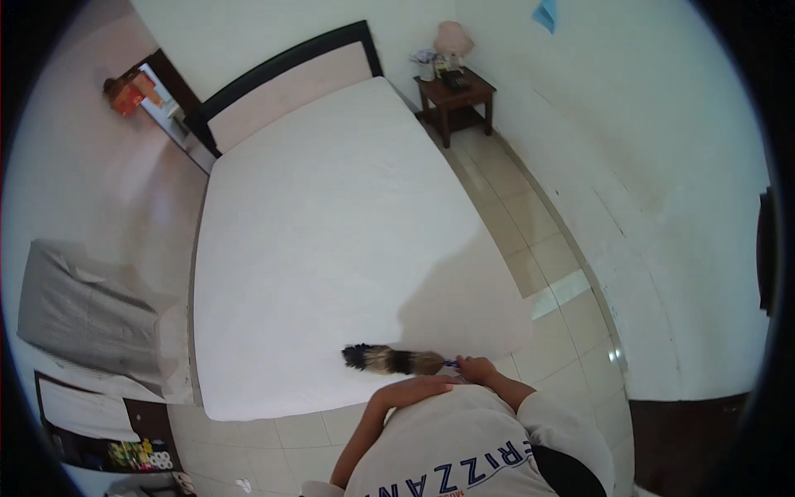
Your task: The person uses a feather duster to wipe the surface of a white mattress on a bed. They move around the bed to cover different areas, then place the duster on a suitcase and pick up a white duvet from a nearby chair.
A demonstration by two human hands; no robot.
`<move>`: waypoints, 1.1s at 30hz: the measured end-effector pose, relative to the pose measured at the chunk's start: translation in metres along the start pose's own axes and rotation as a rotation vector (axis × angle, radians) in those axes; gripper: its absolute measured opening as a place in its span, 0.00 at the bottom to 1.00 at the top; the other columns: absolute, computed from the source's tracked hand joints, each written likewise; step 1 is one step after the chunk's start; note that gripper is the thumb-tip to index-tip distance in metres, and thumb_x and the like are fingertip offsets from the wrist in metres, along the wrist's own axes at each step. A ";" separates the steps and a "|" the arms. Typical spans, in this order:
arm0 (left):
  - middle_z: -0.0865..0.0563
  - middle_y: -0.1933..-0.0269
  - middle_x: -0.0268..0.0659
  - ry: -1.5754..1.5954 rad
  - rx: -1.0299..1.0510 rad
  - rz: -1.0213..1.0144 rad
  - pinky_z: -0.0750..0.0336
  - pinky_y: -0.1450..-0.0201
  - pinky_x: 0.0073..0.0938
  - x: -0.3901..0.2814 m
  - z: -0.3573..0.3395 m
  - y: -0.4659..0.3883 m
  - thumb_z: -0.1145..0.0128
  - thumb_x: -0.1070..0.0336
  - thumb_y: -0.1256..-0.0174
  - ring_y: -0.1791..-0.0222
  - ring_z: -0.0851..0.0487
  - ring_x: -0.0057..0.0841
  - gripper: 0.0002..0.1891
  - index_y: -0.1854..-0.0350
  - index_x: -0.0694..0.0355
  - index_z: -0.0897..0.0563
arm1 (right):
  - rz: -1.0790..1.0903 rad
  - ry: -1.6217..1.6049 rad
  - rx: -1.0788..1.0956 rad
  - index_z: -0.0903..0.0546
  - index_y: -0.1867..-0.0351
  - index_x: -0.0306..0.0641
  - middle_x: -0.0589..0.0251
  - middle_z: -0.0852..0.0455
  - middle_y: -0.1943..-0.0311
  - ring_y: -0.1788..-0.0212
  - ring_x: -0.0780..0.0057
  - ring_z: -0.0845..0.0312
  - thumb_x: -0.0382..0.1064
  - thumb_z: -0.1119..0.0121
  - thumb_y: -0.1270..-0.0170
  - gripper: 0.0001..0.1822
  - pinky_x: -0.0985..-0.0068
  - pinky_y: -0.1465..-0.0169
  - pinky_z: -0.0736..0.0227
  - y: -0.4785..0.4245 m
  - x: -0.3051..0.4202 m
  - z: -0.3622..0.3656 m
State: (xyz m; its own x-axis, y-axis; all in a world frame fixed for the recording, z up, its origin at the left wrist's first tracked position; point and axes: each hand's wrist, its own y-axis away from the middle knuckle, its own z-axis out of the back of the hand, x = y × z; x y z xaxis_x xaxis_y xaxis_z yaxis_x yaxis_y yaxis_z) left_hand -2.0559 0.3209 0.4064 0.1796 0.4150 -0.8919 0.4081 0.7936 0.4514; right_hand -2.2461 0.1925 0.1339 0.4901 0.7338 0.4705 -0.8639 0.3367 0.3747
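Note:
My right hand (pixel 475 369) grips the blue handle of a feather duster (pixel 397 360) with black and tan bands. The duster points left over the foot end of a bed with a white fitted sheet (pixel 323 223); whether it touches the sheet I cannot tell. My left hand (pixel 428 386) lies against the front of my light shirt, just below the duster, and no object shows in it; its fingers are partly hard to make out. The sheet lies smooth, with a shadow across its lower right part.
A dark-framed headboard (pixel 292 81) closes the bed's far end. Beyond its right corner stands a wooden nightstand (pixel 456 90) with a lamp (pixel 453 40) and a telephone (pixel 455 79). Tiled floor (pixel 534 248) runs between bed and right wall. Grey cloth (pixel 87 310) hangs at left.

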 end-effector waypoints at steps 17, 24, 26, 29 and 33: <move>0.24 0.32 0.44 0.386 -0.340 -0.188 0.45 0.26 0.29 0.066 -0.117 0.072 0.58 0.46 0.22 0.30 0.31 0.35 0.28 0.31 0.62 0.26 | -0.473 -0.166 -0.482 0.29 0.52 0.31 0.37 0.15 0.70 0.67 0.38 0.16 0.53 0.52 0.26 0.22 0.48 0.62 0.22 0.014 -0.016 -0.011; 0.30 0.27 0.41 0.402 -0.354 -0.250 0.48 0.25 0.31 0.055 -0.124 0.038 0.61 0.46 0.21 0.27 0.36 0.33 0.30 0.27 0.62 0.32 | 0.303 0.251 0.111 0.29 0.51 0.38 0.48 0.14 0.74 0.72 0.46 0.15 0.57 0.55 0.25 0.21 0.50 0.69 0.22 0.013 0.035 0.019; 0.30 0.27 0.42 0.375 -0.370 -0.251 0.48 0.25 0.31 0.050 -0.120 0.011 0.62 0.45 0.21 0.27 0.36 0.33 0.31 0.27 0.63 0.33 | 0.320 0.287 0.224 0.29 0.50 0.40 0.49 0.13 0.71 0.69 0.48 0.14 0.57 0.55 0.26 0.22 0.52 0.67 0.21 0.018 0.032 0.038; 0.30 0.28 0.43 0.368 -0.365 -0.216 0.48 0.25 0.31 0.030 -0.113 -0.040 0.64 0.43 0.21 0.27 0.36 0.34 0.32 0.28 0.63 0.32 | 0.166 0.200 0.126 0.29 0.49 0.39 0.48 0.13 0.70 0.67 0.47 0.14 0.57 0.55 0.26 0.22 0.52 0.64 0.20 0.022 -0.037 0.048; 0.29 0.28 0.44 0.425 -0.267 -0.159 0.48 0.25 0.32 -0.022 -0.097 -0.126 0.62 0.43 0.22 0.27 0.36 0.34 0.32 0.28 0.63 0.31 | -0.169 0.078 -0.108 0.28 0.50 0.37 0.44 0.13 0.69 0.64 0.45 0.14 0.56 0.54 0.26 0.23 0.50 0.63 0.20 0.043 -0.178 0.078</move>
State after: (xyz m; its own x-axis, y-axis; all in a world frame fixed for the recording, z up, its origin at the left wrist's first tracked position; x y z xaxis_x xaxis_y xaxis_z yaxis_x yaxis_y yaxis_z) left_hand -2.1984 0.2548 0.3714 -0.2678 0.3804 -0.8852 0.1483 0.9241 0.3523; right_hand -2.3610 0.0305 0.1281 0.6218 0.7039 0.3434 -0.7800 0.5168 0.3530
